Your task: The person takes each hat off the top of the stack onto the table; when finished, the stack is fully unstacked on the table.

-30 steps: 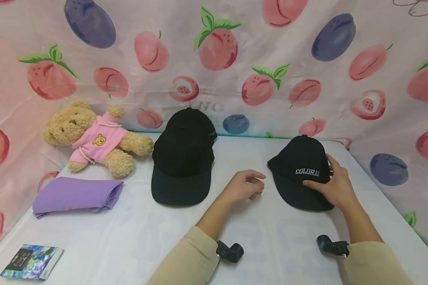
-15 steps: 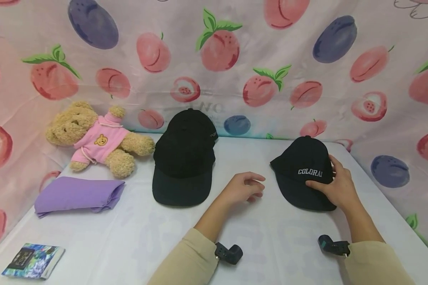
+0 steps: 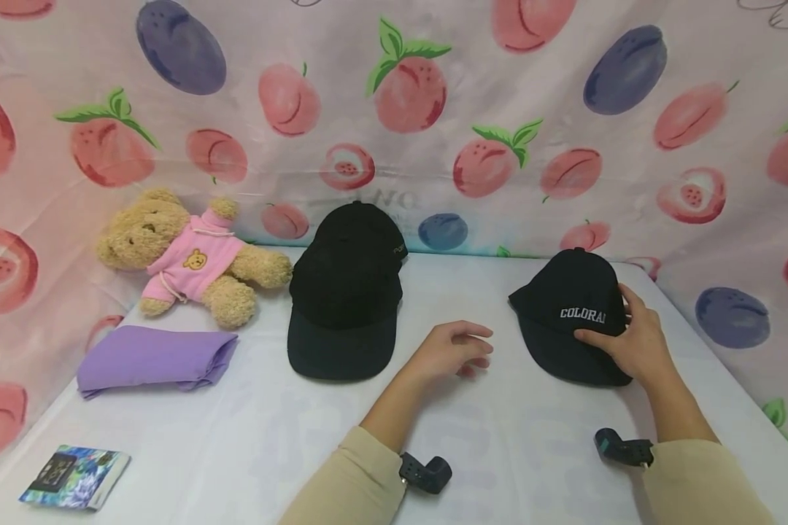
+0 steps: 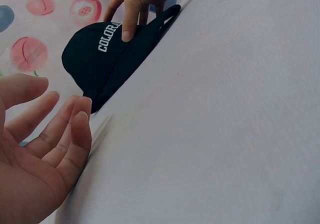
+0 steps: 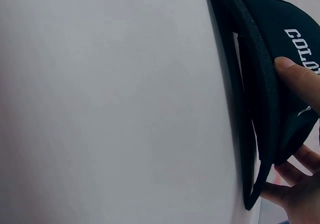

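Observation:
A black baseball cap point(image 3: 565, 288) with white letters on its front sits at the right of the white table. My right hand point(image 3: 643, 343) grips its right side, thumb on the front panel by the brim and fingers round the side. In the right wrist view, the thumb point(image 5: 300, 81) lies just below the lettering, and a narrow gap shows under the brim's edge. My left hand point(image 3: 449, 350) hovers left of this cap with loosely bent fingers and nothing in it. Left of that hand rests a second, plain-fronted black cap point(image 3: 344, 292), brim toward me.
A teddy bear point(image 3: 193, 255) in a pink top lies at the back left, close to the plain cap. In front of it are a folded purple cloth point(image 3: 154, 357) and a small book point(image 3: 72, 477). A fruit-print curtain point(image 3: 341, 87) stands behind the table.
The head view has turned slightly left, so everything sits a little further right in it. My right hand keeps its grip on the lettered cap, and my left hand stays beside it.

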`<state>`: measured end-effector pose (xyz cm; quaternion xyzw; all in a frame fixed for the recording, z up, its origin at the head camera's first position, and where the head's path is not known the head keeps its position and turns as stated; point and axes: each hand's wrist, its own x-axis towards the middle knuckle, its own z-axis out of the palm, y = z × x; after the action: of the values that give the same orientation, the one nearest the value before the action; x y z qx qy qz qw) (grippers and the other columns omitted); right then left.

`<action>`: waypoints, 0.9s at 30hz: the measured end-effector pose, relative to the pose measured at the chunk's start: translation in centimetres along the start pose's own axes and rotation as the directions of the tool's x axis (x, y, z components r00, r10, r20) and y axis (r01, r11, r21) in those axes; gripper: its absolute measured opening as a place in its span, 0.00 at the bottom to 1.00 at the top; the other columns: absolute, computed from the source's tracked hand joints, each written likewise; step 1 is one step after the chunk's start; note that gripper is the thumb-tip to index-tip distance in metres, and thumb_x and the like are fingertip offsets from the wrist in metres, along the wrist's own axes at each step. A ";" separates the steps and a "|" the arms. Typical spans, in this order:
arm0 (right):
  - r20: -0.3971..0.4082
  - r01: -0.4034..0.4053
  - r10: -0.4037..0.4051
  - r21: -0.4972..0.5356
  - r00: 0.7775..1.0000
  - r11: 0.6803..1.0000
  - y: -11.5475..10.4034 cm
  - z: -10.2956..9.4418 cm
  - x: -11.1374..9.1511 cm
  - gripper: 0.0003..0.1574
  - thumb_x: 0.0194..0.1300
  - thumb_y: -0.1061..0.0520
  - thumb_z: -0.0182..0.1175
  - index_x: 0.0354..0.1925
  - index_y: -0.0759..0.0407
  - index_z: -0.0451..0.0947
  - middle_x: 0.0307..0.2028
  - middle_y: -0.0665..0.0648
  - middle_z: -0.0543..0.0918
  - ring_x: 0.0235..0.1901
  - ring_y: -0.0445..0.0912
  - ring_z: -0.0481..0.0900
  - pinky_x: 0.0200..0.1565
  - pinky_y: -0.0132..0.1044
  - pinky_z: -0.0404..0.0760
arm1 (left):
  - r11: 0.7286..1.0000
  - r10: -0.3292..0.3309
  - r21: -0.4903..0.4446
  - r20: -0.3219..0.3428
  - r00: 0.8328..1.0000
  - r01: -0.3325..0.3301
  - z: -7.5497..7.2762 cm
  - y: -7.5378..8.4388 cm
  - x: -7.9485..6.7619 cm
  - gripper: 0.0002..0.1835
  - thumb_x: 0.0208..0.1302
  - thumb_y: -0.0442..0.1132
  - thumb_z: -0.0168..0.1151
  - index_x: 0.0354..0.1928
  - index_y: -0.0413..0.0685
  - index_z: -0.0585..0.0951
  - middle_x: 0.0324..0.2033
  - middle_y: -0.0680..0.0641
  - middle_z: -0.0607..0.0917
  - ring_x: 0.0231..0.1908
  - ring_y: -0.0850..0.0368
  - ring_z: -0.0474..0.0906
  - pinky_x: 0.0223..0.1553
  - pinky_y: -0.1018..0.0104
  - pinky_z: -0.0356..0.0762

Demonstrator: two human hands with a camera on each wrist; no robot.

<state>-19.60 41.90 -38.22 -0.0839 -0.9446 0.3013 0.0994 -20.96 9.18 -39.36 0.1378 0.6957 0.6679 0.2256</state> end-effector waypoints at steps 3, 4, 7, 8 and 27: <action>0.000 -0.010 0.010 -0.001 1.000 1.000 0.1 -0.1 0.2 0.75 0.61 0.42 0.75 0.83 0.63 0.35 0.70 0.84 0.55 0.66 0.77 0.58 0.62 0.76 0.63 | 0.999 -0.006 -0.037 0.005 1.000 0.006 0.1 0.1 -0.1 0.17 0.71 0.36 0.64 0.60 0.40 0.82 0.48 0.37 0.89 0.38 0.56 0.88 0.40 0.65 0.86; 0.000 -0.014 0.014 -0.001 1.000 1.000 0.1 -0.2 0.3 0.75 0.61 0.42 0.75 0.82 0.63 0.35 0.71 0.84 0.55 0.66 0.77 0.58 0.63 0.77 0.63 | 0.999 -0.008 -0.048 0.007 1.000 0.009 0.1 0.2 -0.2 0.18 0.71 0.36 0.63 0.60 0.40 0.82 0.48 0.37 0.89 0.38 0.56 0.88 0.40 0.65 0.86; 0.000 -0.028 0.028 -0.003 1.000 1.000 0.2 -0.2 0.4 0.75 0.62 0.42 0.74 0.82 0.64 0.34 0.70 0.84 0.54 0.66 0.77 0.58 0.63 0.77 0.62 | 0.997 -0.019 -0.072 0.011 1.000 0.020 0.1 0.1 -0.2 0.18 0.71 0.36 0.63 0.60 0.40 0.82 0.49 0.37 0.89 0.38 0.57 0.88 0.39 0.66 0.85; -0.001 -0.032 0.032 -0.004 0.999 0.999 0.3 -0.2 0.4 0.75 0.62 0.41 0.74 0.82 0.64 0.34 0.70 0.84 0.54 0.66 0.77 0.58 0.63 0.77 0.62 | 0.997 -0.023 -0.076 0.013 1.000 0.024 0.1 0.1 -0.2 0.18 0.71 0.36 0.63 0.60 0.40 0.82 0.49 0.37 0.89 0.38 0.57 0.88 0.39 0.66 0.85; -0.015 -0.056 0.057 0.024 0.998 0.998 1.0 -0.5 1.4 0.74 0.62 0.40 0.73 0.83 0.62 0.34 0.71 0.85 0.52 0.68 0.78 0.55 0.65 0.77 0.60 | 0.988 -0.063 -0.141 0.003 0.998 0.062 -0.4 -0.1 -0.7 0.17 0.69 0.35 0.63 0.58 0.38 0.83 0.45 0.39 0.90 0.34 0.59 0.86 0.32 0.69 0.81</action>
<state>-20.77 43.30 -38.22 -0.1118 -0.9375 0.3142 0.0991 -20.59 8.47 -39.40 0.0990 0.6509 0.7082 0.2550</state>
